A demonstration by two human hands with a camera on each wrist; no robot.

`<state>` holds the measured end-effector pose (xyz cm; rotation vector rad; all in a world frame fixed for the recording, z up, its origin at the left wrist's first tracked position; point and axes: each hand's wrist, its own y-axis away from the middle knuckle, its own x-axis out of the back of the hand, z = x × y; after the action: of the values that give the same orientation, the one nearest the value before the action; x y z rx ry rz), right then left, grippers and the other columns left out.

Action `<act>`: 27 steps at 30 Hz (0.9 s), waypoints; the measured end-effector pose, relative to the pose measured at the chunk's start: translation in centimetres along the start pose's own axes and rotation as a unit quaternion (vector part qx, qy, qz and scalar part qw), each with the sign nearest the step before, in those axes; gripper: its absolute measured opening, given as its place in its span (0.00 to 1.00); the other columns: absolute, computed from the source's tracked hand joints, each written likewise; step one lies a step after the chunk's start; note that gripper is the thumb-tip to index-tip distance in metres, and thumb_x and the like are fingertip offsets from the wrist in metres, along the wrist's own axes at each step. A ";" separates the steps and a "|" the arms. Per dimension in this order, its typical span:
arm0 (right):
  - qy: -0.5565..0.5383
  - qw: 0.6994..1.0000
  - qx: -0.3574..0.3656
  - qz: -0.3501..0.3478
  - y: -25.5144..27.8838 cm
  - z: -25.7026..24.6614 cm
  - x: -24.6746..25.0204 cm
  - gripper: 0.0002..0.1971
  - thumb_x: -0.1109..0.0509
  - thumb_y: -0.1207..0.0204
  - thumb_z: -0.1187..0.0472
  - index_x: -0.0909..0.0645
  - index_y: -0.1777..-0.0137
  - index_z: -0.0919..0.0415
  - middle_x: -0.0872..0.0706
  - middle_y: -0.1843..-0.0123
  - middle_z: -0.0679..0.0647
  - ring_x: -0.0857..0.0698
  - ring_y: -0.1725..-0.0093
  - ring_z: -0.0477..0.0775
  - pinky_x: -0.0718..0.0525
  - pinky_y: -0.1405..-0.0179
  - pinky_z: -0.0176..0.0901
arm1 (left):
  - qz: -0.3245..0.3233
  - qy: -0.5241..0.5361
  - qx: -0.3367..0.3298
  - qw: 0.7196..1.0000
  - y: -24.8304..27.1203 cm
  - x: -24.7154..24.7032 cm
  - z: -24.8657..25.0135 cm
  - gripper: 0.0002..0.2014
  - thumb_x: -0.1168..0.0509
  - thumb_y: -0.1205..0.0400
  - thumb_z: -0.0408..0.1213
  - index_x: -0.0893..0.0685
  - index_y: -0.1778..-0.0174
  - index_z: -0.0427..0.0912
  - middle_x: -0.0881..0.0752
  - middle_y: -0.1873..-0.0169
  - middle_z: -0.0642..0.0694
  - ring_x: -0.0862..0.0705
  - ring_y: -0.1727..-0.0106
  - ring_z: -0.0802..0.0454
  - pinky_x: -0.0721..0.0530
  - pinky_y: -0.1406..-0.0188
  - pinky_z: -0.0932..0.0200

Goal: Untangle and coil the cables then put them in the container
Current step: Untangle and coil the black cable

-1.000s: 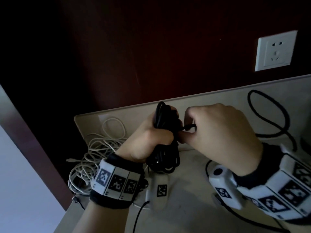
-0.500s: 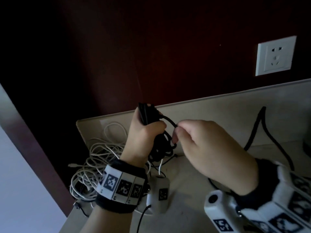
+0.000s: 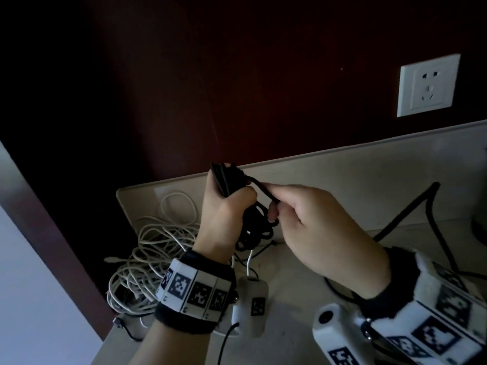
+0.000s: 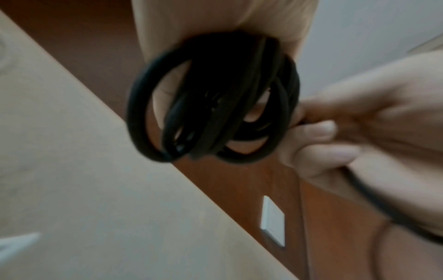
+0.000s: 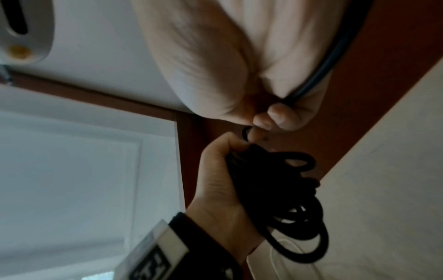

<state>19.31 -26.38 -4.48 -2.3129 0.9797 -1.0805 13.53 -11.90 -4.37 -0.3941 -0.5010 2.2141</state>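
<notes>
Right now the left hand is clenched around a bundle of black cable, holding the coil upright above the beige counter, its loops hanging below the fist and their long axis running up and down. Just to its right, the right hand pinches the free strand where it leaves the top of the bundle; the rest of that strand trails right and down to the counter. Since the loose length lies on the right hand's side, the next wrap probably falls to that hand, carrying the strand around the vertical coil. A tangle of white cables lies on the counter to the left, still uncoiled. No container is in view.
</notes>
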 end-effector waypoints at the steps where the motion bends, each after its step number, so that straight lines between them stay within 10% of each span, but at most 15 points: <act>1: -0.003 1.000 -0.005 0.003 0.0 0.2 0.0 0.15 0.42 0.15 0.71 0.13 0.41 0.63 0.14 0.63 0.50 0.20 0.74 0.37 0.28 0.77 0.25 | 0.008 0.004 0.001 1.000 -0.1 0.2 -0.1 0.16 0.36 0.35 0.27 0.27 0.51 0.29 0.26 0.62 0.37 0.25 0.65 0.40 0.22 0.69 0.43; 4: 0.017 0.998 -0.009 0.065 -0.5 1.1 -0.1 0.13 0.34 0.17 0.68 0.16 0.36 0.59 0.09 0.58 0.42 0.14 0.63 0.34 0.21 0.63 0.22 | 0.011 0.014 0.004 1.000 -0.1 0.3 -0.3 0.20 0.34 0.34 0.29 0.26 0.46 0.29 0.22 0.57 0.35 0.23 0.61 0.39 0.17 0.66 0.32; 11: -0.024 0.992 -0.010 0.127 -0.8 1.7 -0.8 0.05 0.24 0.24 0.65 0.11 0.58 0.55 0.12 0.60 0.44 0.13 0.62 0.40 0.15 0.63 0.31 | -0.006 0.018 -0.009 1.000 0.4 -0.5 -0.2 0.27 0.24 0.33 0.48 0.26 0.46 0.37 0.22 0.58 0.37 0.20 0.60 0.42 0.17 0.60 0.46; 20: 0.002 0.989 0.078 0.129 -0.8 2.1 -1.7 0.05 0.25 0.24 0.66 0.09 0.56 0.56 0.14 0.59 0.44 0.15 0.58 0.37 0.22 0.62 0.21 | 0.047 0.071 0.031 0.996 0.7 -1.7 0.0 0.19 0.34 0.32 0.30 0.24 0.46 0.30 0.24 0.60 0.39 0.24 0.62 0.44 0.22 0.65 0.48; 25: 0.169 0.978 0.093 0.076 -0.3 1.0 -0.4 0.10 0.32 0.21 0.53 0.17 0.44 0.54 0.16 0.50 0.43 0.17 0.55 0.42 0.18 0.59 0.36 | 0.104 0.072 0.000 0.992 0.3 -0.4 0.4 0.18 0.34 0.34 0.33 0.24 0.50 0.32 0.22 0.63 0.38 0.20 0.61 0.43 0.20 0.63 0.47; 27: 0.260 0.962 0.077 0.022 0.3 0.2 0.9 0.12 0.40 0.19 0.47 0.18 0.49 0.51 0.16 0.61 0.42 0.19 0.67 0.44 0.19 0.69 0.42 | 0.125 0.097 -0.004 0.987 0.0 0.3 0.6 0.16 0.34 0.35 0.33 0.25 0.51 0.37 0.21 0.65 0.41 0.18 0.62 0.45 0.19 0.63 0.47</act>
<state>19.75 -27.20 -4.35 -1.9068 1.0721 -1.7298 13.07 -11.81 -3.88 -0.7034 -0.3717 2.3803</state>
